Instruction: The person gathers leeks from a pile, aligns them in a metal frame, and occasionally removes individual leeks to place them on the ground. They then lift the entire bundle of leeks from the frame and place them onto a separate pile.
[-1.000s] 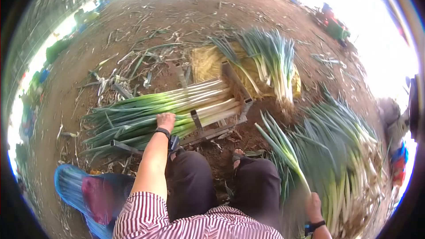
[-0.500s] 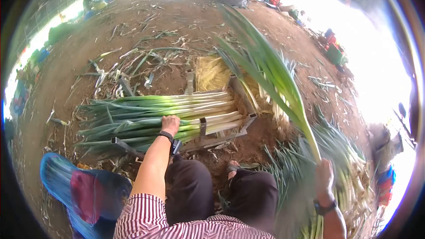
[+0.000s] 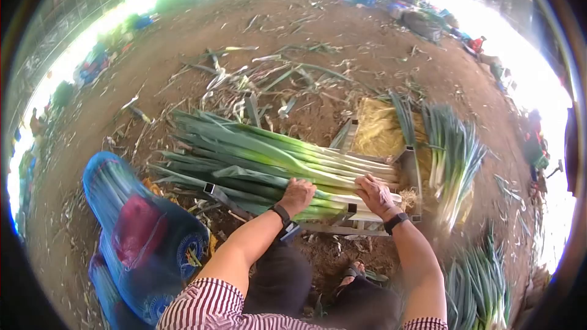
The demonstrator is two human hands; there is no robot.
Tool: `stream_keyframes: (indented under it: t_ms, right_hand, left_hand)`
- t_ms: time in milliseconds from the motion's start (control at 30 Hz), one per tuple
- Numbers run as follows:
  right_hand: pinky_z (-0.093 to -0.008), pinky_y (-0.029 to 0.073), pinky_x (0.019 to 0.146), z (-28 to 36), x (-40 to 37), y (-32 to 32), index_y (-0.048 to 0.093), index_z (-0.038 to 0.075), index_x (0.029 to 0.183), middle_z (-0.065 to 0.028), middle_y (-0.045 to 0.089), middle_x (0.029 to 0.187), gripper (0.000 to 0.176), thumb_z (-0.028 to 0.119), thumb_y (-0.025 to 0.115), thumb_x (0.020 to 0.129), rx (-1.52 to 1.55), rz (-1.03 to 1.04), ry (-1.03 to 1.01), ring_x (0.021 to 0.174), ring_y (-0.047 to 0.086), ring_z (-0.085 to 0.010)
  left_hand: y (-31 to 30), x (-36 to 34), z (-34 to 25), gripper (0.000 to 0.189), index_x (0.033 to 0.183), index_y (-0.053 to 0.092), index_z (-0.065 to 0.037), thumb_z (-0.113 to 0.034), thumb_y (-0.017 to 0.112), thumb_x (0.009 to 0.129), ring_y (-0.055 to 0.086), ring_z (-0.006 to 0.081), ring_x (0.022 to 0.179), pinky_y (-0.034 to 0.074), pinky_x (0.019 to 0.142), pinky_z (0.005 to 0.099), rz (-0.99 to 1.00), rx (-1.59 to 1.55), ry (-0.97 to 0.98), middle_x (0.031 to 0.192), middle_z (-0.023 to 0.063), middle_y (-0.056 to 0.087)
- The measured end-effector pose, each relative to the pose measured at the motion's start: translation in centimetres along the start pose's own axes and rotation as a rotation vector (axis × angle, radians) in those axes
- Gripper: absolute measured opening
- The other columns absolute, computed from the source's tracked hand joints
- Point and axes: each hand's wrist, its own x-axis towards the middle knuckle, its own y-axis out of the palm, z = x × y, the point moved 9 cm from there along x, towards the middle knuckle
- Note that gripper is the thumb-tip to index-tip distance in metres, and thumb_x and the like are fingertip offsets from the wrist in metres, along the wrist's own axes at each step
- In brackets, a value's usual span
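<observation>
Leeks (image 3: 269, 148) lie lengthwise in the frame (image 3: 361, 230), leaves to L & roots to R nr its end, the uprights prob. there to stop the bundle rolling out. L hand (image 3: 298, 198), fingers part-curled, rests over the leeks' green-to-white zone; R hand (image 3: 376, 195), fingers bent & part-open, lies on the white stalks nr the roots, prob. to keep them aligned. Whether either actually grips: can't tell.

Green-white leeks (image 3: 269, 153), maroon-striped sleeve (image 3: 208, 302), yellow sack (image 3: 379, 128), brown soil (image 3: 195, 30)
</observation>
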Motion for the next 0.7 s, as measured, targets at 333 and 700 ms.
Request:
stream_keyframes:
  t_ms: [333, 700]
  right_hand:
    - [-0.0406, 0.047, 0.080, -10.5, -1.2, 6.3, 0.062, 0.007, 0.100, -0.0108, 0.063, 0.091, 0.023, 0.011, 0.069, 0.077, 0.158, -0.039, 0.210, 0.089, 0.060, -0.0308]
    - [-0.0408, 0.049, 0.084, -10.4, -2.6, 8.1, 0.065, 0.013, 0.096, -0.0077, 0.064, 0.097, 0.017, 0.020, 0.066, 0.080, 0.229, -0.112, 0.375, 0.095, 0.060, -0.0293]
  left_hand:
    - [-0.6, -0.5, -0.7, 0.019, 0.093, 0.066, -0.008, -0.010, 0.050, 0.082, 0.064, 0.0239, 0.087, 0.043, 0.081, 0.0418, -0.129, 0.036, 0.095, 0.086, 0.0081, 0.066]
    - [-2.9, -0.8, -1.4, 0.013, 0.088, 0.064, -0.010, -0.013, 0.055, 0.079, 0.057, 0.0237, 0.090, 0.039, 0.079, 0.0398, -0.140, -0.036, 0.103, 0.091, 0.0053, 0.058]
